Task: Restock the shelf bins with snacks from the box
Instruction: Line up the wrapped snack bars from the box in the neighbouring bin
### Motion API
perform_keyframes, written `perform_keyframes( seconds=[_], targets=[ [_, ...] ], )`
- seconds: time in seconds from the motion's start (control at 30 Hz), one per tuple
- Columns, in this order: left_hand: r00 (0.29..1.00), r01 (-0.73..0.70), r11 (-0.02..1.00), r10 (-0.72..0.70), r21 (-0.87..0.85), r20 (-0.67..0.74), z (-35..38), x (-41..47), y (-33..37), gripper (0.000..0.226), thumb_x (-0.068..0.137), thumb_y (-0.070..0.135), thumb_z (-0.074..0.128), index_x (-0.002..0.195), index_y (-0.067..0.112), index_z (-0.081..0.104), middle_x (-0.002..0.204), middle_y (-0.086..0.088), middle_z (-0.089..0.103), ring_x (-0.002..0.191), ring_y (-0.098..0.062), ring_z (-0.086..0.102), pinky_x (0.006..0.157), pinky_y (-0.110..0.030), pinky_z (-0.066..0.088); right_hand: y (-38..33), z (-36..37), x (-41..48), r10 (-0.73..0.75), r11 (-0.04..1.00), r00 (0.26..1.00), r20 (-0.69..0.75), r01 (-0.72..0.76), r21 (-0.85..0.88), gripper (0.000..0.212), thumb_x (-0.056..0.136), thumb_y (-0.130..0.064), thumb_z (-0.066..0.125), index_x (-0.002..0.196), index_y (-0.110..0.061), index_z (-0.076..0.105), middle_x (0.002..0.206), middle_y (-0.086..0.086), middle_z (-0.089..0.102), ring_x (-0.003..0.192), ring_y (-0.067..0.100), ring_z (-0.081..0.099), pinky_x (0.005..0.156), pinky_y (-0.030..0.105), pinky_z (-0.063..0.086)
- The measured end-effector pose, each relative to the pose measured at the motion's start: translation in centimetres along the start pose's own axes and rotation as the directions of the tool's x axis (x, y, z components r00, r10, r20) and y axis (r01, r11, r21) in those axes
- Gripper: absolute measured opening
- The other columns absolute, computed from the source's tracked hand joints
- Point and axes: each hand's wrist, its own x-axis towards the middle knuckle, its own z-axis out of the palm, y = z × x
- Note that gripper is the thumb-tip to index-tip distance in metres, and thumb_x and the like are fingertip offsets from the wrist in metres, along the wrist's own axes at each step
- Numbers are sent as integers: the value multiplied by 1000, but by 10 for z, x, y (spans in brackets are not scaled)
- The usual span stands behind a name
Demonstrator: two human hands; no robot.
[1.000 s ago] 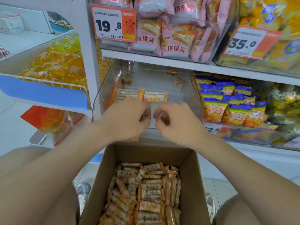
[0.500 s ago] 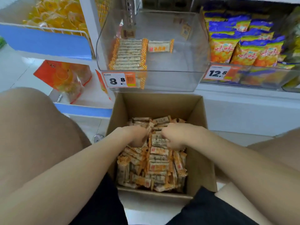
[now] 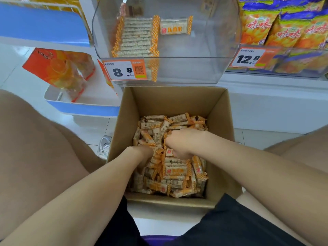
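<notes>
Up on the shelf [image 3: 266, 96] the bin [image 3: 195, 71] sits near bare; we gather snack bars [image 3: 174, 174] in the box [image 3: 170, 100], right hand [image 3: 181, 144] clutching some, left hand [image 3: 140, 153] buried, grip hidden; lifting comes next

L hand [image 3: 142, 153] fingers hidden, R hand [image 3: 181, 144] fingers curled under

Matt cardboard box [image 3: 170, 102], clear glossy plastic bin [image 3: 186, 70], shiny film snack wrappers [image 3: 175, 172].

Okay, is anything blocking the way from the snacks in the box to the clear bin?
Nothing visible does. The left hand and right hand are in the snacks in the open box; the clear bin beyond is open-topped, its right side bare. Its front wall needs clearing.
</notes>
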Motion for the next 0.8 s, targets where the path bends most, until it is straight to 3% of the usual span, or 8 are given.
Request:
perform_keyframes(
  seconds=[0.03,0.1,0.3,0.4,0.53,0.63,0.73,0.8],
  targets=[
    [1000,-2,999,1,-38,-15,-4,-1,-4,37,89,18,82,122,10,66,128,-11,63,92,-22,63,66,-27,55,1,-3,1,3,1000,1000,-13,-3,8,11,100,-8,52,105,-15,60,90,4,59,72,21,63,49,32,43],
    [997,0,992,-9,-122,-71,-13,-6,-12,32,90,17,81,119,14,69,125,-9,63,78,-16,59,52,-22,47,5,-9,0,7,1000,999,-34,-7,19,17,101,-10,51,114,-14,61,90,4,60,70,20,63,47,31,41],
    [936,-133,864,-52,-486,-349,-40,-22,-22,13,94,20,76,105,27,76,122,0,66,104,-20,67,81,-34,63,30,-21,-7,90,989,991,-101,-78,122,25,103,-16,53,127,-16,60,106,6,61,86,26,68,67,41,60],
    [899,-293,635,-72,-714,-433,-54,-39,-20,10,95,18,74,100,23,81,112,-1,73,100,-17,71,73,-30,64,41,-25,-14,105,953,983,-148,-58,298,42,99,-25,66,137,-23,48,109,4,56,85,23,64,73,44,60],
    [905,-392,89,-143,-916,-401,-70,-65,-9,13,93,13,74,104,10,81,117,-9,75,107,-19,72,80,-40,65,39,-30,-27,42,872,971,-237,80,482,79,80,-44,88,135,-30,34,94,-7,55,79,11,59,61,31,48],
    [922,-379,-219,-171,-899,-348,-81,-80,-4,18,97,13,72,108,3,79,119,-21,74,110,-27,73,78,-35,64,42,-32,-26,120,845,931,-346,87,527,60,88,-39,82,125,-29,35,96,-5,57,81,15,61,62,33,48],
    [918,-395,-364,-180,-843,-352,-93,-96,-4,25,102,25,65,110,3,72,102,-20,76,93,-29,76,87,-42,64,57,-42,-31,163,793,923,-349,88,603,46,96,-43,73,126,-25,43,102,-8,58,87,11,59,67,31,43],
    [905,-425,-329,-170,-843,-390,-98,-105,-6,18,100,22,65,105,6,72,95,-17,75,82,-26,74,89,-44,63,66,-50,-36,175,777,911,-374,105,620,44,96,-47,71,128,-23,54,106,-9,61,93,15,61,75,35,47]
  ],
)
